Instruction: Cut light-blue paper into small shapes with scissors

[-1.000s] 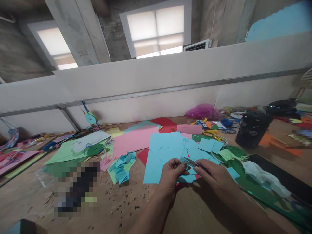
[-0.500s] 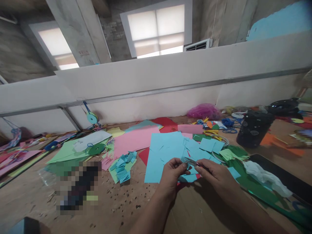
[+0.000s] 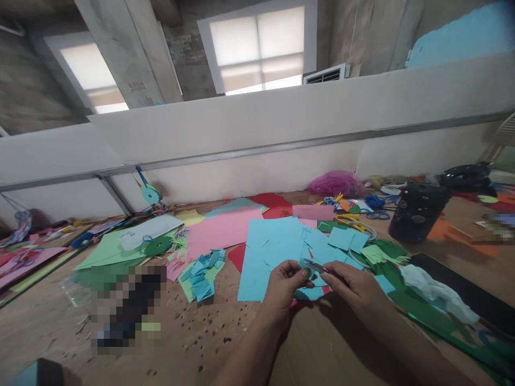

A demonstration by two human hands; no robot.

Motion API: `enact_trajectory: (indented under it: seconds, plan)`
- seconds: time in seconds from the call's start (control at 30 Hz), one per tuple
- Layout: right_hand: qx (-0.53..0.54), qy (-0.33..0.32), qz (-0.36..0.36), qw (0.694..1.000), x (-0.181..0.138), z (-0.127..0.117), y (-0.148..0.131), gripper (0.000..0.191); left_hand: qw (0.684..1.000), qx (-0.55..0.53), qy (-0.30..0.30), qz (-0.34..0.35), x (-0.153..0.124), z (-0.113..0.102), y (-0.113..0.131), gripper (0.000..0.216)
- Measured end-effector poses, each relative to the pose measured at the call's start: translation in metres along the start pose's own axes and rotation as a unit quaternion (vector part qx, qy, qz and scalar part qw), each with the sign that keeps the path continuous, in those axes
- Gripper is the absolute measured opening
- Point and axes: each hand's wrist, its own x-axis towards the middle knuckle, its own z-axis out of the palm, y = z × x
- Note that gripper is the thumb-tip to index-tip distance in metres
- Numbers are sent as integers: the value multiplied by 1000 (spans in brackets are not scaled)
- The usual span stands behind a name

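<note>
My left hand (image 3: 285, 287) is closed in a pinch on a small piece of light blue paper (image 3: 309, 292), held just above the wooden table (image 3: 193, 343). My right hand (image 3: 354, 287) is closed round small metal snips (image 3: 316, 266), whose blades point left at the pinched paper. Both hands hover over large light blue sheets (image 3: 269, 249) and several cut blue squares (image 3: 341, 238).
Pink sheets (image 3: 219, 230), green sheets (image 3: 108, 252) and a heap of small folded blue pieces (image 3: 203, 273) lie to the left. A black jar (image 3: 416, 212) stands at the right, with a white cloth (image 3: 432, 292) and dark tray (image 3: 470, 297) nearer. A white partition wall (image 3: 257, 139) backs the table.
The hands have stayed in nearly the same place, still pinching the paper and holding the snips; only the camera has shifted slightly.
</note>
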Motion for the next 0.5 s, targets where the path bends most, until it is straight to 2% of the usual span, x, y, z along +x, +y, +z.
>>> enact_trajectory:
  seconds: [0.5]
  plan:
    - [-2,-4,-7,1000,-1,-2,-4,33,1000,-5,-8,1,1,0,0,37]
